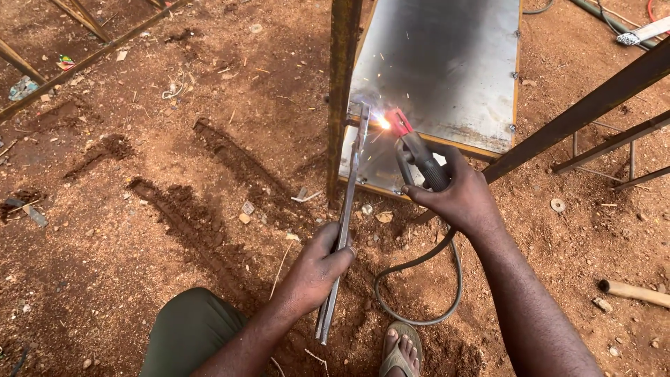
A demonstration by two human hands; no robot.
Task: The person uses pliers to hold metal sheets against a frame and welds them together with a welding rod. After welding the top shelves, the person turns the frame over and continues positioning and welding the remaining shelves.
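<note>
My left hand (pixel 317 269) grips a long thin metal bar (pixel 347 209) that runs up to a rusty upright post (pixel 342 84). My right hand (pixel 457 195) holds a welding electrode holder (pixel 417 155) with a red tip. A bright spark (pixel 383 122) burns where the holder's tip meets the top of the bar, beside a grey metal sheet (pixel 447 63). The holder's dark cable (pixel 426 293) loops down over the soil near my sandalled foot (pixel 399 349).
Red-brown soil covers the ground. Rusty angle bars (pixel 593 105) slant at the right, more bars (pixel 77 63) lie at the upper left. A wooden handle (pixel 635 293) lies at the right edge. My green-clad knee (pixel 188 328) is at the bottom.
</note>
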